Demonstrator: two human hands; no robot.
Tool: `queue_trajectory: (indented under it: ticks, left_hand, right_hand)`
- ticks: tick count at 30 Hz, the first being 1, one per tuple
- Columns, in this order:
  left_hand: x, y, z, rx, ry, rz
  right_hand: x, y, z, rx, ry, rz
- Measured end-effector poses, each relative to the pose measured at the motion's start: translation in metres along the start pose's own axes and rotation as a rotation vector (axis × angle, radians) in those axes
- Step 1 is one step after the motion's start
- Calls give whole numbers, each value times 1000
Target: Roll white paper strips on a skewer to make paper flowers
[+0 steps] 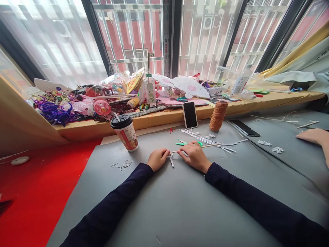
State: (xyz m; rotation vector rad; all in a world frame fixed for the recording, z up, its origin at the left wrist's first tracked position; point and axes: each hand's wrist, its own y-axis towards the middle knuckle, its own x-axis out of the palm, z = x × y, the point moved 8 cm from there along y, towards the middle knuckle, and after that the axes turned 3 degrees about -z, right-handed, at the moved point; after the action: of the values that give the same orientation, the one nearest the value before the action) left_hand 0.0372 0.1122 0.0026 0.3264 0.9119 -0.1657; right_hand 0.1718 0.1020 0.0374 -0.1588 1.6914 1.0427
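Note:
A thin wooden stick (pixel 209 145) runs between my two hands, just above the grey table. My left hand (pixel 157 160) pinches at its left end, where a folded white strip (pixel 172 161) hangs down. My right hand (pixel 195 157) holds the stick a little farther right, fingers bent over it; its fingertips are partly hidden. Green-handled scissors (pixel 181 141) lie just behind my right hand, partly covered by it. Past them, long white strips (pixel 226 148) are spread on the table, with small white flower-like pieces (pixel 209 136) by them.
A lidded paper cup (pixel 128 135) stands left of my hands, near short white clippings (pixel 125 164). Behind are a propped phone (pixel 190 115) and an orange-brown twine spool (pixel 218 116). Another person's hand (pixel 312 136) rests at right, near a flat black phone (pixel 245 128). Craft clutter crowds the windowsill (pixel 154 117).

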Motion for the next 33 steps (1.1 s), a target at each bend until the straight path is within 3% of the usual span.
queue_trajectory:
  ticks: [8, 15, 33]
  left_hand:
    - [0, -3, 5, 47, 228, 19]
    - [1, 2, 2, 59, 48, -37]
    - [-8, 1, 5, 67, -171, 4]
  right_hand:
    - [5, 2, 1, -3, -3, -21]
    - [6, 2, 4, 11, 34, -44]
    - [3, -1, 9, 60, 83, -33]
